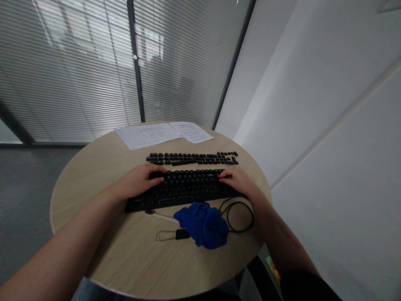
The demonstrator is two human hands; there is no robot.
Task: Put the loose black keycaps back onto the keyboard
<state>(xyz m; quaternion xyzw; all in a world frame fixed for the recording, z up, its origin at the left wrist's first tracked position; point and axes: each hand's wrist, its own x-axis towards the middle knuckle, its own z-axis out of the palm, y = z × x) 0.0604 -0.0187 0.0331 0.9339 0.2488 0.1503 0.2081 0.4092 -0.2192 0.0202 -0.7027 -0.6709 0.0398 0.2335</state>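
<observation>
A black keyboard [175, 193] lies across the round table. Keycaps cover its far rows, while the nearer rows look bare. My left hand [142, 179] rests at its left part, thumb and fingers apart over the keys. At the right part of the far rows is my right hand [238, 179], thumb and fingertips close together; whatever may be between them is too small to make out. Just beyond the keyboard, loose black keycaps [206, 160] are laid out in rows, a long spacebar [184, 162] among them.
Nearer me lie a crumpled blue cloth [203, 225], a wire keycap puller [182, 234] with a black handle, and a white-handled brush [163, 216] partly under the cloth. A black cable [250, 217] loops at right. Printed papers [150, 136] lie at the table's far edge.
</observation>
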